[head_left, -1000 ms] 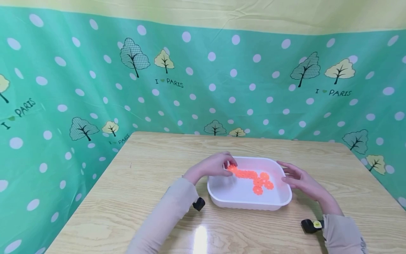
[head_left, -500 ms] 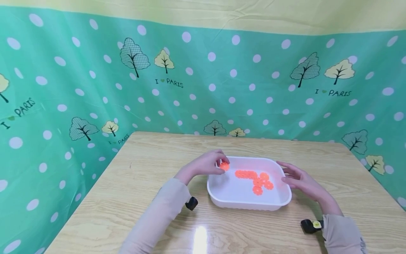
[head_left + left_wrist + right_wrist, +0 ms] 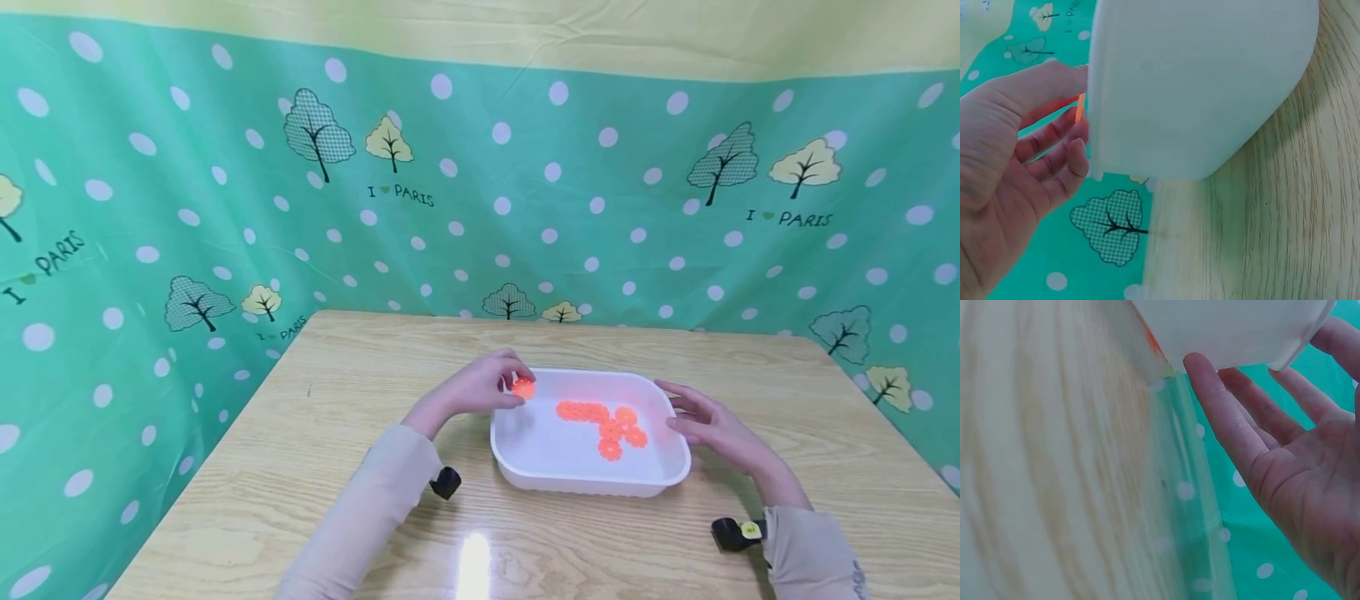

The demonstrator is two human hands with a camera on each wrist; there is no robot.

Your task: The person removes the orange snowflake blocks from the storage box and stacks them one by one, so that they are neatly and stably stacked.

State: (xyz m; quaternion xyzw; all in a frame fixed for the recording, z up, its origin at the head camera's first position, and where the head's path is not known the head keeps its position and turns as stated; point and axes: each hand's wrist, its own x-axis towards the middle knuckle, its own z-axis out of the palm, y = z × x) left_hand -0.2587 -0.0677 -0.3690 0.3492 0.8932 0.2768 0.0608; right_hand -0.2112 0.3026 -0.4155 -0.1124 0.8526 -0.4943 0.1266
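My left hand point(image 3: 483, 383) pinches an orange toothed-edge plastic disc point(image 3: 523, 388) between thumb and fingers at the back left corner of a white tray point(image 3: 588, 482). In the left wrist view the disc point(image 3: 1080, 107) appears as a thin orange edge beside the rim, mostly hidden by fingers. Several more orange discs point(image 3: 611, 430) lie bunched in the tray, some overlapping in a row. My right hand point(image 3: 720, 433) touches the tray's right side, its fairly straight fingers point(image 3: 1229, 415) spread along the outer wall and the thumb at the rim.
The tray sits on a light wood-grain table point(image 3: 360, 367). A green dotted curtain point(image 3: 480, 167) with printed trees hangs behind and left of it. Black wrist cameras sit below both hands, one by the left sleeve point(image 3: 367, 508), one by the right sleeve point(image 3: 813, 546).
The left hand has drawn the orange disc left and back, away from the row to the tray's back left corner. The right hand and the tray have stayed in place.
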